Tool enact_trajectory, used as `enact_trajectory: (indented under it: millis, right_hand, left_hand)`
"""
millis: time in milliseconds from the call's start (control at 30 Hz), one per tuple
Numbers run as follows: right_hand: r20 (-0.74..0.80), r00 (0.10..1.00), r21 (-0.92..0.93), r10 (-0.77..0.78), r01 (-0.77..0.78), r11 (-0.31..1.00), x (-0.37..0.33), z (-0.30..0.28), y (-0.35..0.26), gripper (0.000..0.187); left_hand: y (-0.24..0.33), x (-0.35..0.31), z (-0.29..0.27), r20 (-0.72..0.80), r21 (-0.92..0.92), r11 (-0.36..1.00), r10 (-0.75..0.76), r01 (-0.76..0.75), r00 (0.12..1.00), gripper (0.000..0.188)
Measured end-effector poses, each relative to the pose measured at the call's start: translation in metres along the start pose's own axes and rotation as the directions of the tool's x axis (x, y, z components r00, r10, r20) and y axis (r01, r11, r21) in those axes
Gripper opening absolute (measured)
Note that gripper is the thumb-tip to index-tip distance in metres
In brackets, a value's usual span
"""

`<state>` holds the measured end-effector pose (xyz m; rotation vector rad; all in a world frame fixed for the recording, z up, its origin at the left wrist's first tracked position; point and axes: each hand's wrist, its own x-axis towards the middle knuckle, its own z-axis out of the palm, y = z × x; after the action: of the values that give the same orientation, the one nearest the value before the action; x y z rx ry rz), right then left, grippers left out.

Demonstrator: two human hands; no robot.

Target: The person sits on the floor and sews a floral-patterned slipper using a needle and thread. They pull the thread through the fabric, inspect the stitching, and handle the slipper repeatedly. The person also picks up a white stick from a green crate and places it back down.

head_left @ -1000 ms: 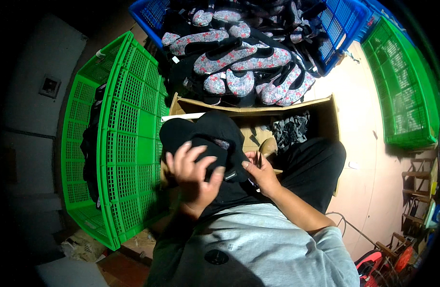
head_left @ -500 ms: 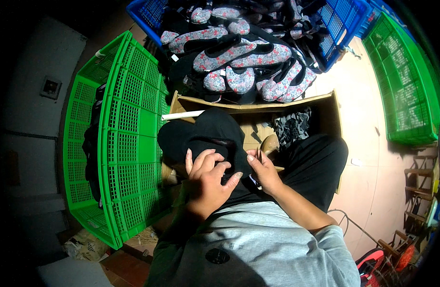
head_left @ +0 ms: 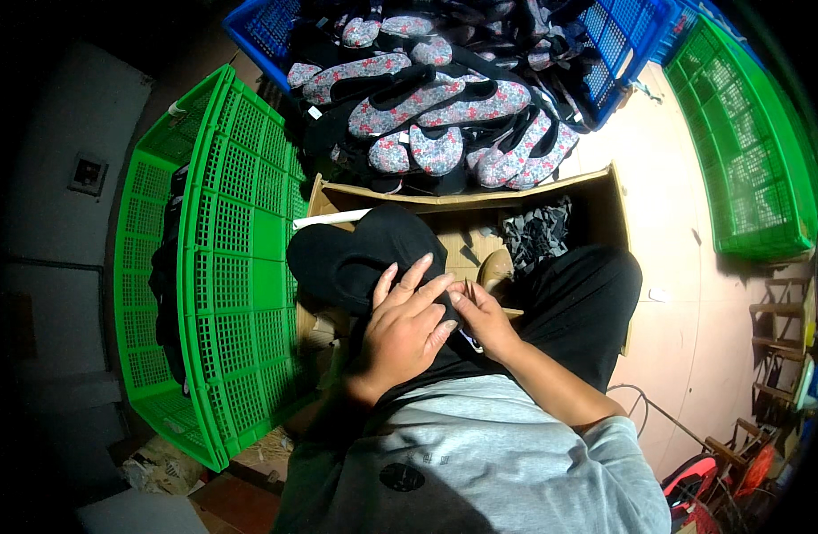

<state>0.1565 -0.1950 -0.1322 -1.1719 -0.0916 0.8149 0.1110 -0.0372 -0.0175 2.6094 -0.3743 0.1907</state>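
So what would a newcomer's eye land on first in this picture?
Likely the heap of floral-patterned fabric shoes at top centre, against the blue plastic crate. Next, the bright-green latticed plastic crate on the left. Then, at the lap, the bare left hand spread over a soft black cloth piece, with the bare right hand at its edge.

A green perforated plastic crate (head_left: 253, 236) stands at left beside a grey wall (head_left: 48, 214) bearing a square fixture (head_left: 89, 175), while a second green crate (head_left: 738, 151) occupies the far right. A blue crate (head_left: 612, 53) sits beyond an open cardboard box (head_left: 621, 214) holding grey-and-black scraps (head_left: 538, 230); at right, ladder-like wooden framing (head_left: 776, 309) lines the pale floor (head_left: 667, 240).
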Motion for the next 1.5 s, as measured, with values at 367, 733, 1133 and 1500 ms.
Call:
enact_trajectory:
  millis: [367,733,1133,1500]
  right_hand:
    - [-0.022,1.000,0.063,0.005,-0.004,0.998,0.004,-0.010,-0.011,0.031]
    - [0.129,0.939,-0.406,-0.319,0.344,0.847,-0.002,-0.011,-0.020,0.049]
    - [0.191,0.884,-0.412,-0.428,0.468,0.782,-0.004,-0.006,-0.025,0.039]
    - [0.245,0.872,-0.503,-0.424,0.489,0.713,-0.004,-0.005,-0.031,0.035]
  left_hand:
    - [-0.021,-0.002,0.014,-0.083,-0.126,0.992,0.008,-0.019,0.996,0.021]
    - [-0.038,0.000,0.016,-0.070,-0.265,0.964,-0.027,0.008,0.997,0.020]
    - [-0.041,0.001,0.015,-0.056,-0.304,0.953,-0.031,0.012,0.998,0.017]
    - [-0.036,0.002,0.015,-0.031,-0.275,0.960,-0.067,0.056,0.997,0.016]
